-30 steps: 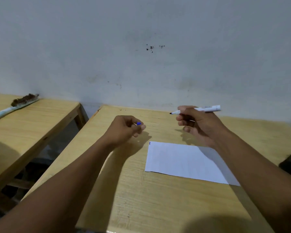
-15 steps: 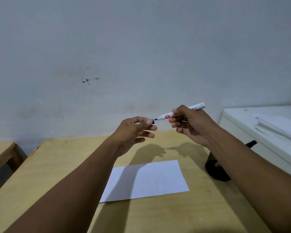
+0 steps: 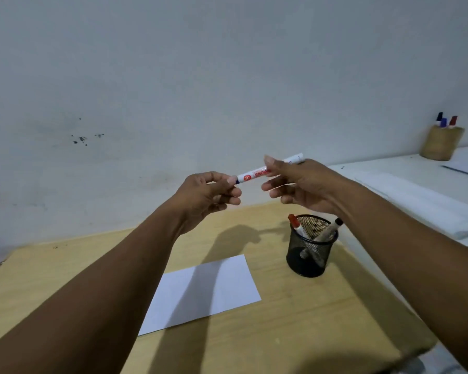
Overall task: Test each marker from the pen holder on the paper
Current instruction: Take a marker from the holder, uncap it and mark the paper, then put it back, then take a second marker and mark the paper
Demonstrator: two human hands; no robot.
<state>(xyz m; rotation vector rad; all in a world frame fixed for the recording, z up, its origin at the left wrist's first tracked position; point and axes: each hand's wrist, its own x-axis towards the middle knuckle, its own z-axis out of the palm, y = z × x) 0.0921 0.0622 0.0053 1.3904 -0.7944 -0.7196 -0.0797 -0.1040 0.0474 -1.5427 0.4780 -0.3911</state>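
Marker held up over the desk

Your right hand grips the white marker; your left hand pinches its blue cap end above the paper.

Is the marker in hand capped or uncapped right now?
Capped, apparently: left hand fingers pinch the blue cap on the marker.

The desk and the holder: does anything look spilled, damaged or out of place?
Nothing is spilled or broken. The mesh holder stands upright on the desk with two markers leaning in it. The paper lies flat but askew to the desk edge. Dark specks mark the wall. Both hands hold one marker above the desk.
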